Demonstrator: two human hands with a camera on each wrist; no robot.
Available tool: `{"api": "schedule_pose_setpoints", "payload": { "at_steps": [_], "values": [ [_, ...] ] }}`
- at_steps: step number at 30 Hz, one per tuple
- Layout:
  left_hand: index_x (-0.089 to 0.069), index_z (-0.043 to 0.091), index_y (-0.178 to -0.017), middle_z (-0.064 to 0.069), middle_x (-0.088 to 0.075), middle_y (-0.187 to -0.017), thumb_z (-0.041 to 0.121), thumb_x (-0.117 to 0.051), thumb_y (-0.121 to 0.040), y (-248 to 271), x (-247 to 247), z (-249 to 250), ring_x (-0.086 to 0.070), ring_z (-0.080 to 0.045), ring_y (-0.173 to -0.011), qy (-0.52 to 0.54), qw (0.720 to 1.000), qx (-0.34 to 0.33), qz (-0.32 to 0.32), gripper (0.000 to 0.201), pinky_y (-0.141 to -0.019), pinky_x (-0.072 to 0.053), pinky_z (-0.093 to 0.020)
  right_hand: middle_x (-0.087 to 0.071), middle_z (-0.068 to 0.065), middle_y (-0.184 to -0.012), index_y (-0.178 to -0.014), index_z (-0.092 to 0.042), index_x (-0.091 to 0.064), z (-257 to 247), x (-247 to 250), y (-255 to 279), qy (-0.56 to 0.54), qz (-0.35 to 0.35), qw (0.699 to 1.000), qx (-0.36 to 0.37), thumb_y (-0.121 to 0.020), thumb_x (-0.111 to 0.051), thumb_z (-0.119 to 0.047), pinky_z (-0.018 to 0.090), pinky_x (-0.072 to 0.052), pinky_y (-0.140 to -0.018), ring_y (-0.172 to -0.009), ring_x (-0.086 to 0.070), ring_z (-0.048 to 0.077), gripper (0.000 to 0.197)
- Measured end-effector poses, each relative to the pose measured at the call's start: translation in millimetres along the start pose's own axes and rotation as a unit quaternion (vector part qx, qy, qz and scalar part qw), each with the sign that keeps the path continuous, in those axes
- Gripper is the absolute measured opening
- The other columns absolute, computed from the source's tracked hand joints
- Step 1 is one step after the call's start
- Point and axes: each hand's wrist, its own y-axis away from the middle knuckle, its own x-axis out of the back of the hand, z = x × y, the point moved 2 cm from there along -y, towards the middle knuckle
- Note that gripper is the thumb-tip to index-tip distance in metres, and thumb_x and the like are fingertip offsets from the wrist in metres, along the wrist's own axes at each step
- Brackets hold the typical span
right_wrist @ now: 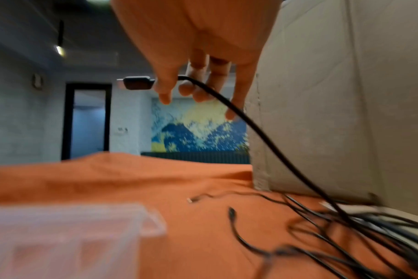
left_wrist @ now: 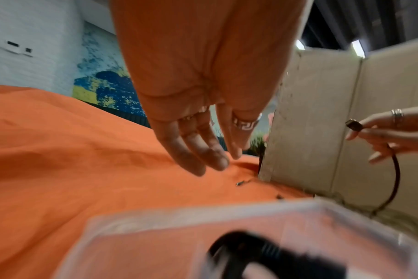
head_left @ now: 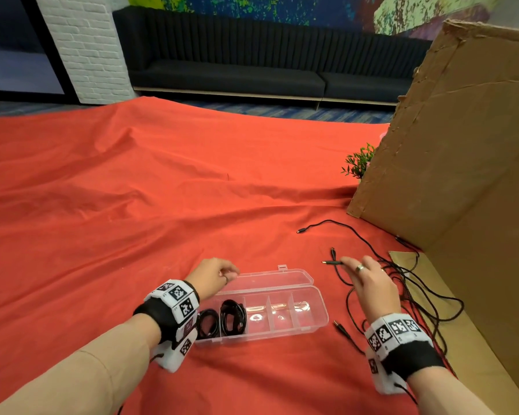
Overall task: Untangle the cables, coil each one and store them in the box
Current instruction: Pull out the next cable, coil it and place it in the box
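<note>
A clear plastic compartment box [head_left: 318, 313] lies open on the red cloth, with two coiled black cables [head_left: 222, 320] in its left compartments. My left hand [head_left: 219, 275] hovers over the box's back left corner, fingers relaxed and empty [left_wrist: 203, 154]. To the right of the box, my right hand [head_left: 363, 277] pinches a black cable just behind its plug [right_wrist: 137, 83], lifted off the cloth. That cable trails down into a tangle of black cables [head_left: 414, 295] by the cardboard. Loose plug ends [head_left: 301, 230] lie on the cloth.
A tall cardboard panel [head_left: 462, 145] stands at the right, with a flat cardboard piece [head_left: 462, 339] under part of the tangle. A small green plant [head_left: 358, 161] peeks out behind the panel. Red cloth [head_left: 132, 190] covers the table.
</note>
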Motion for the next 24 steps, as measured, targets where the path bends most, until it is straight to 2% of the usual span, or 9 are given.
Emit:
{"api": "schedule_pose_setpoints", "payload": {
  "at_steps": [3, 6, 9, 11, 13, 15, 18, 21, 24],
  "values": [
    [-0.061, 0.018, -0.092, -0.001, -0.065, -0.089, 0.025, -0.042, -0.098, 9.5, 18.7, 34.3, -0.058, -0.011, -0.065, 0.231, 0.972, 0.003, -0.03, 0.021, -0.067, -0.051, -0.027, -0.036, -0.001, -0.073, -0.108, -0.018, -0.068, -39.5, 7.6, -18.0, -0.08, -0.005, 0.993, 0.088, -0.087, -0.057, -0.016, 0.038, -0.042, -0.049, -0.067, -0.043, 0.019, 0.024],
    [-0.057, 0.01, -0.097, -0.006, -0.067, -0.085, 0.035, -0.04, -0.095, 25.6, 33.6, 70.2, -0.059, -0.014, -0.062, 0.412, 0.902, -0.008, -0.129, 0.031, -0.056, -0.051, -0.022, -0.042, -0.005, -0.078, -0.113, -0.027, -0.061, -78.6, 9.2, -24.7, -0.146, -0.053, 0.975, 0.156, -0.092, -0.045, -0.023, 0.031, -0.04, -0.067, -0.078, -0.04, 0.012, 0.027],
    [-0.054, 0.009, -0.101, -0.003, -0.061, -0.072, 0.028, -0.038, -0.098, 42.6, 38.2, 90.2, -0.049, -0.009, -0.052, 0.361, 0.91, -0.029, -0.202, 0.026, -0.051, -0.043, -0.019, -0.055, -0.01, -0.085, -0.111, -0.021, -0.059, -109.9, 13.5, -25.4, -0.192, -0.076, 0.965, 0.164, -0.095, -0.034, -0.03, 0.026, -0.035, -0.073, -0.083, -0.047, 0.01, 0.031],
    [-0.055, 0.011, -0.094, 0.005, -0.043, -0.057, 0.025, -0.033, -0.1, 49.5, 38.7, 95.2, -0.034, -0.006, -0.044, 0.336, 0.916, -0.037, -0.216, 0.027, -0.049, -0.036, -0.018, -0.05, -0.016, -0.075, -0.106, -0.015, -0.055, -121.0, 17.1, -25.7, -0.243, -0.101, 0.957, 0.126, -0.096, -0.036, -0.028, 0.023, -0.032, -0.065, -0.07, -0.046, 0.006, 0.025],
    [-0.055, 0.011, -0.084, 0.007, -0.031, -0.052, 0.033, -0.031, -0.1, 52.7, 43.2, 98.3, -0.025, -0.006, -0.042, 0.371, 0.905, -0.02, -0.205, 0.036, -0.048, -0.032, -0.018, -0.045, -0.011, -0.065, -0.099, -0.01, -0.05, -127.2, 20.3, -25.7, -0.273, -0.13, 0.945, 0.121, -0.098, -0.038, -0.021, 0.026, -0.031, -0.059, -0.057, -0.041, 0.007, 0.016],
    [-0.055, 0.011, -0.077, 0.007, -0.032, -0.053, 0.037, -0.031, -0.099, 54.4, 47.9, 99.8, -0.025, -0.007, -0.044, 0.376, 0.906, -0.008, -0.197, 0.041, -0.049, -0.031, -0.019, -0.045, -0.009, -0.062, -0.093, -0.008, -0.048, -132.5, 22.1, -22.8, -0.28, -0.157, 0.936, 0.146, -0.098, -0.041, -0.017, 0.022, -0.032, -0.057, -0.055, -0.042, 0.009, 0.013],
    [-0.053, 0.011, -0.082, 0.005, -0.035, -0.054, 0.025, -0.031, -0.1, 59.1, 48.1, 103.0, -0.028, -0.007, -0.045, 0.376, 0.895, -0.026, -0.238, 0.032, -0.05, -0.032, -0.019, -0.047, -0.015, -0.059, -0.085, -0.012, -0.052, -135.2, 22.4, -20.1, -0.295, -0.155, 0.929, 0.162, -0.096, -0.046, -0.017, 0.013, -0.032, -0.057, -0.058, -0.046, 0.003, 0.014],
    [-0.054, 0.007, -0.09, 0.008, -0.03, -0.045, 0.017, -0.032, -0.098, 63.8, 55.7, 106.6, -0.025, -0.006, -0.04, 0.477, 0.847, -0.054, -0.229, 0.026, -0.049, -0.036, -0.02, -0.046, -0.014, -0.054, -0.087, -0.016, -0.058, -125.7, 21.1, -23.2, -0.313, -0.133, 0.934, 0.112, -0.097, -0.044, -0.026, 0.019, -0.032, -0.055, -0.052, -0.04, 0.006, 0.021],
    [-0.057, 0.004, -0.097, 0.007, -0.043, -0.045, 0.018, -0.035, -0.093, 61.6, 72.2, 111.4, -0.04, -0.007, -0.04, 0.638, 0.75, -0.084, -0.152, 0.027, -0.051, -0.048, -0.022, -0.038, -0.01, -0.053, -0.09, -0.02, -0.059, -118.5, 21.4, -24.9, -0.248, -0.158, 0.954, 0.056, -0.099, -0.036, -0.035, 0.031, -0.038, -0.058, -0.053, -0.041, 0.011, 0.028]
  ]
}}
